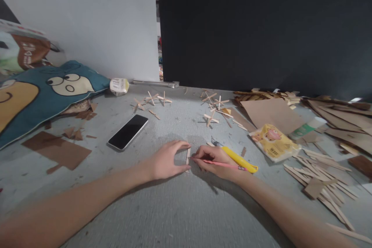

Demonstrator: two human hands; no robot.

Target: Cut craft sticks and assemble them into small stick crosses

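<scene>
A short wooden craft stick (188, 156) lies on the grey table, its length pointing away from me. My left hand (170, 159) grips it by the two ends, fingers at the far end and thumb at the near one. In my right hand (212, 158) is a slim pink pencil (225, 164), its tip at the middle of the stick. A yellow utility knife (240, 159) lies just beyond the right hand, partly hidden behind it.
A phone (128, 132) and brown cardboard (56, 149) lie left, near a blue cushion (69, 85). Several crossed-stick pieces (211, 118) stand farther back. On the right are a yellow tissue pack (273, 141), a glue stick (308, 128) and loose sticks (325, 186).
</scene>
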